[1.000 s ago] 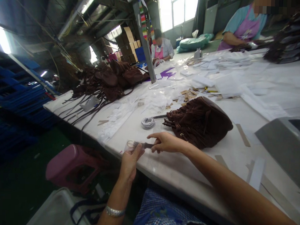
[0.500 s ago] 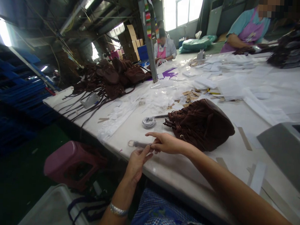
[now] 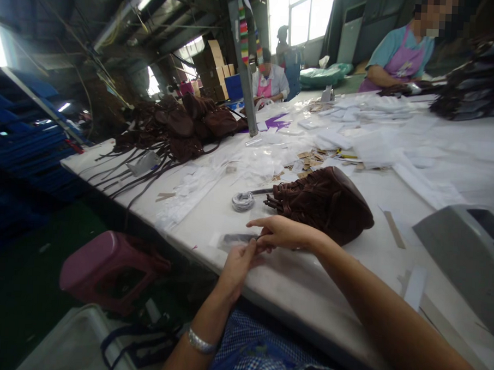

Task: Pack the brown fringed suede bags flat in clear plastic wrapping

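Both of my hands meet over the near edge of the worktable. My left hand (image 3: 235, 267) pinches one end of a dark strap (image 3: 237, 238) between thumb and fingers. My right hand (image 3: 283, 233) closes on the same end, with its index finger pointing out to the left. The strap sticks out leftward, and something pale and see-through, perhaps a film, shows around it. Just beyond my right hand lies a dark brown drawstring bag (image 3: 332, 202) on its side. A coil of white cord (image 3: 243, 202) rests left of the bag's gathered mouth.
A grey machine housing (image 3: 457, 243) stands at right. Brown bags (image 3: 184, 122) are heaped at far left around a metal post (image 3: 247, 81). Plastic sheets and tan tags (image 3: 309, 158) cover the middle. A pink stool (image 3: 104, 266) is below the edge. Two co-workers sit across the table.
My hands have moved slightly right with the strap and drawn closer together. The buckle seen at the strap's far end before can no longer be made out. The view has shifted a little.
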Tool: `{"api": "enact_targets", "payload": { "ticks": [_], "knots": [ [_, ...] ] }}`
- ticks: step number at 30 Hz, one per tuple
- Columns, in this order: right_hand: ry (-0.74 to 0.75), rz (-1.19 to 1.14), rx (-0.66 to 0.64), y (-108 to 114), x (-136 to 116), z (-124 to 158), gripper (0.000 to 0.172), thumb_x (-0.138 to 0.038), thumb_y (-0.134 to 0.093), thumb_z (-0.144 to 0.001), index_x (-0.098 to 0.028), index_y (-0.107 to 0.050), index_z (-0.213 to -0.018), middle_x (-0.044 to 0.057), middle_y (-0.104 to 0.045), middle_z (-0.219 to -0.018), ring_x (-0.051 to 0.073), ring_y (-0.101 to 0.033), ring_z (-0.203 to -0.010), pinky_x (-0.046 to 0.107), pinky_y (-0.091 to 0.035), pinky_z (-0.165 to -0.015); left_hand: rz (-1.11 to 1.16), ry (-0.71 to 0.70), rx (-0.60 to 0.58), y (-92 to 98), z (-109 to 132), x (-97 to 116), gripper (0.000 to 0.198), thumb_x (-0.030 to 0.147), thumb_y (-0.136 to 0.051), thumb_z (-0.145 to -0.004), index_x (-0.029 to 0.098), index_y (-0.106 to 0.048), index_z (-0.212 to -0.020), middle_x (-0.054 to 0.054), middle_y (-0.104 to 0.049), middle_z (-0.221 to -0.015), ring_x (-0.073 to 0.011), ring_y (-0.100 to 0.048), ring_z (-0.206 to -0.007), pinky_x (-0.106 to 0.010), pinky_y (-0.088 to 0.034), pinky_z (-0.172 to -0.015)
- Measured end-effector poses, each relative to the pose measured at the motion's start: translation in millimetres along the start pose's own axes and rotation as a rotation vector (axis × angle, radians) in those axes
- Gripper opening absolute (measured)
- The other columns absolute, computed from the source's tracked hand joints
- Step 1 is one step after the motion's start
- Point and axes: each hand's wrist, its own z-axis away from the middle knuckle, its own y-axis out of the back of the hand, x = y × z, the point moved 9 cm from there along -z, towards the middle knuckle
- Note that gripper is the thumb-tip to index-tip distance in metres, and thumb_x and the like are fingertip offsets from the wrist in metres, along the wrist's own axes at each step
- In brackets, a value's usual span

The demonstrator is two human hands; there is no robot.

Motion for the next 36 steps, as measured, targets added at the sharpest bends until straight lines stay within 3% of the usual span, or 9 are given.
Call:
{"api": "enact_targets", "payload": {
  "ticks": [4, 7, 9, 12, 15, 18, 23, 28, 36],
  "knots": [
    [0.014, -0.065, -0.047, 1, -3, 2, 0.026, -0.019, -0.056, -0.084, -0.009, -0.068, -0.105, 0.008, -0.074, -0.085, 0.014, -0.063, -0.063, 0.021, -0.047, -0.055, -0.442, 0.038, -0.064, 18.4, 11, 12, 0.064, 0.07, -0.049, -0.084, 0.011, -0.074, -0.084, -0.014, -0.075, -0.078, -0.0237, -0.071, -0.07, -0.028, -0.051, -0.056],
    [0.0, -0.089, -0.078, -1, -7, 2, 0.023, -0.022, -0.057, -0.085, -0.011, -0.068, -0.102, 0.007, -0.074, -0.086, 0.013, -0.063, -0.063, 0.021, -0.047, -0.057, -0.784, -0.348, 0.148, 42.2, 15, 71, 0.045, 0.056, -0.051, -0.089, 0.017, -0.074, -0.091, -0.01, -0.075, -0.089, -0.0231, -0.069, -0.083, -0.032, -0.052, -0.073],
    [-0.001, -0.085, -0.088, -2, -10, 3, 0.024, -0.024, -0.058, -0.085, -0.013, -0.068, -0.104, 0.006, -0.074, -0.085, 0.012, -0.064, -0.064, 0.02, -0.047, -0.058, -0.92, -0.558, 0.105, 36.6, 11, 94, 0.035, 0.048, -0.055, -0.09, 0.022, -0.072, -0.106, -0.008, -0.072, -0.111, -0.0238, -0.064, -0.105, -0.032, -0.047, -0.091],
    [-0.015, -0.063, -0.066, 2, -6, 8, 0.03, -0.029, -0.058, -0.088, -0.014, -0.067, -0.112, 0.005, -0.073, -0.084, 0.014, -0.066, -0.068, 0.021, -0.048, -0.06, -0.989, -0.463, -0.273, 18.2, -14, 78, 0.032, 0.045, -0.055, -0.089, 0.023, -0.075, -0.101, -0.004, -0.075, -0.098, -0.0218, -0.067, -0.093, -0.027, -0.047, -0.084],
    [-0.077, 0.082, 0.035, 18, 8, 24, 0.032, -0.031, -0.06, -0.088, -0.017, -0.068, -0.116, 0.006, -0.074, -0.087, 0.018, -0.067, -0.075, 0.025, -0.05, -0.066, -0.995, -0.3, -0.442, 18.2, -31, 60, 0.036, 0.049, -0.056, -0.087, 0.02, -0.076, -0.083, -0.001, -0.073, -0.073, -0.0189, -0.065, -0.071, -0.024, -0.045, -0.07],
    [-0.052, 0.257, 0.138, 35, 17, 48, 0.031, -0.031, -0.065, -0.085, -0.021, -0.069, -0.115, 0.007, -0.073, -0.105, 0.022, -0.066, -0.094, 0.031, -0.049, -0.084, -0.983, -0.263, -0.471, 22.1, -37, 55, 0.037, 0.051, -0.058, -0.085, 0.019, -0.077, -0.081, -0.002, -0.073, -0.073, -0.0194, -0.064, -0.071, -0.024, -0.043, -0.07],
    [0.055, 0.515, 0.222, 40, 31, 74, 0.048, -0.03, -0.079, -0.074, -0.026, -0.068, -0.121, 0.009, -0.056, -0.138, 0.031, -0.044, -0.133, 0.047, -0.03, -0.11, -0.972, -0.269, -0.456, 20.2, -40, 51, 0.035, 0.051, -0.061, -0.082, 0.021, -0.079, -0.088, -0.003, -0.077, -0.083, -0.0216, -0.065, -0.076, -0.025, -0.042, -0.071],
    [0.143, 0.511, 0.298, 31, 44, 77, 0.044, -0.028, -0.074, -0.082, -0.029, -0.065, -0.125, 0.006, -0.065, -0.127, 0.025, -0.054, -0.124, 0.041, -0.031, -0.108, -0.919, -0.277, -0.483, 2.7, -40, 42, 0.037, 0.053, -0.06, -0.083, 0.021, -0.08, -0.087, -0.002, -0.077, -0.083, -0.0227, -0.067, -0.078, -0.025, -0.043, -0.07],
    [0.187, 0.48, 0.45, 23, 35, 83, 0.036, -0.026, -0.072, -0.083, -0.024, -0.069, -0.119, 0.009, -0.07, -0.117, 0.024, -0.062, -0.11, 0.039, -0.042, -0.099, -0.806, -0.386, -0.43, -47.2, -42, 47, 0.038, 0.053, -0.063, -0.081, 0.018, -0.078, -0.083, -0.004, -0.075, -0.078, -0.0205, -0.066, -0.073, -0.025, -0.042, -0.065]
  ]
}}
